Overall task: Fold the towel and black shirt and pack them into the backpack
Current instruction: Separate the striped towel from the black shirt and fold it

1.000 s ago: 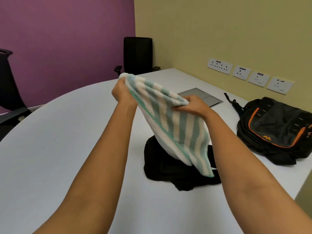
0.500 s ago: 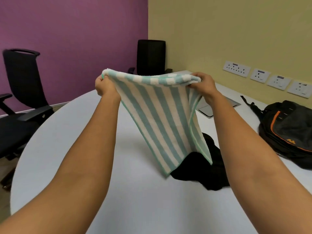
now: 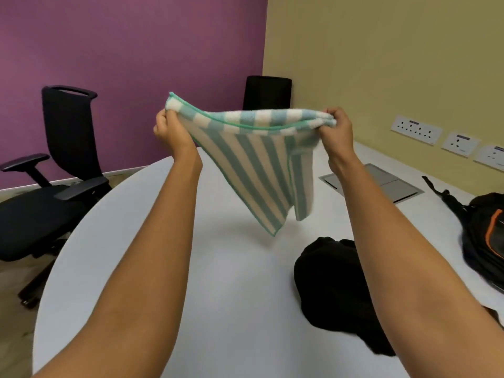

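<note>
A teal-and-white striped towel (image 3: 253, 162) hangs in the air above the table, stretched between both hands. My left hand (image 3: 170, 132) pinches its left top corner and my right hand (image 3: 336, 130) grips the bunched right top corner. The towel's lower point dangles free above the table. A crumpled black shirt (image 3: 332, 285) lies on the table under my right forearm, which hides part of it. The black backpack (image 3: 488, 233) with orange trim lies at the right edge of the view, partly cut off.
The white table (image 3: 223, 282) has a rounded left edge and a grey cable hatch (image 3: 381, 184) beyond my right hand. One black office chair (image 3: 51, 170) stands at the left, another (image 3: 268, 92) at the far end. Wall sockets (image 3: 417, 129) line the right wall.
Both hands have moved apart and risen, spreading the towel's top edge wide. The towel's hanging point lifted clear of the black shirt. The view swung left.
</note>
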A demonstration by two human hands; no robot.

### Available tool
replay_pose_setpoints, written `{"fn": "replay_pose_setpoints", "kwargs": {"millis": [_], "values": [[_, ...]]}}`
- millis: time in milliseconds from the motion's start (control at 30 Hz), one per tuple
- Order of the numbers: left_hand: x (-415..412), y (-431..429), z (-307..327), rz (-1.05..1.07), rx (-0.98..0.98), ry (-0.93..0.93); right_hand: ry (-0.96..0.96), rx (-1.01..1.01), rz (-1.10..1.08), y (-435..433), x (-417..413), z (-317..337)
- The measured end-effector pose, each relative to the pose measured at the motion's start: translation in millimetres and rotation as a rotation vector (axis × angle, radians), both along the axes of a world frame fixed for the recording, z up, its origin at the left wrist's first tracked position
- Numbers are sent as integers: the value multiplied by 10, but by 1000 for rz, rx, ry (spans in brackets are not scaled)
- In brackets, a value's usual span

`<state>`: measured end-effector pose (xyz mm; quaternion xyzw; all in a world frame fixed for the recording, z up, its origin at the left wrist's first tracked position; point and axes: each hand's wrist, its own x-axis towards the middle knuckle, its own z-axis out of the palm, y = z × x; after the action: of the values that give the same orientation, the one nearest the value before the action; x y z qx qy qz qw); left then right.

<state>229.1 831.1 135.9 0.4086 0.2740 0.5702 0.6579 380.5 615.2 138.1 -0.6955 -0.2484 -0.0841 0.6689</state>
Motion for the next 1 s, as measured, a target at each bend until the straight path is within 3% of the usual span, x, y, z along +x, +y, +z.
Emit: {"fn": "replay_pose_setpoints", "kwargs": {"millis": [100,200,267,367,467,533,667,833,1000], "values": [[-203,-238,-382,26,-96,16,129,-149,8,-161,-142,-562],[-468,-418,-898,56,-213,205,293,-429,140,-460,-378,-1107],[-652,-497,-1255,16,-244,470,401,-735,283,-672,-576,-1385],[-965,-645,-1773,-172,-106,1005,537,-1265,475,-898,-779,-1740],[-1271,-721,-2252,-394,13,1413,640,-1540,609,-965,-967,-2012],[-1433,-705,-2499,-492,23,1522,691,-1637,714,-935,-1091,-2088],[-1477,-645,-2671,-503,21,1514,651,-1569,745,-821,-1118,-2141],[-1208,-530,-2681,-424,233,1595,401,-1096,352,-617,-951,-2318],[-907,-602,-2686,-355,498,1618,303,-1062,397,-375,-926,-2522]]}}
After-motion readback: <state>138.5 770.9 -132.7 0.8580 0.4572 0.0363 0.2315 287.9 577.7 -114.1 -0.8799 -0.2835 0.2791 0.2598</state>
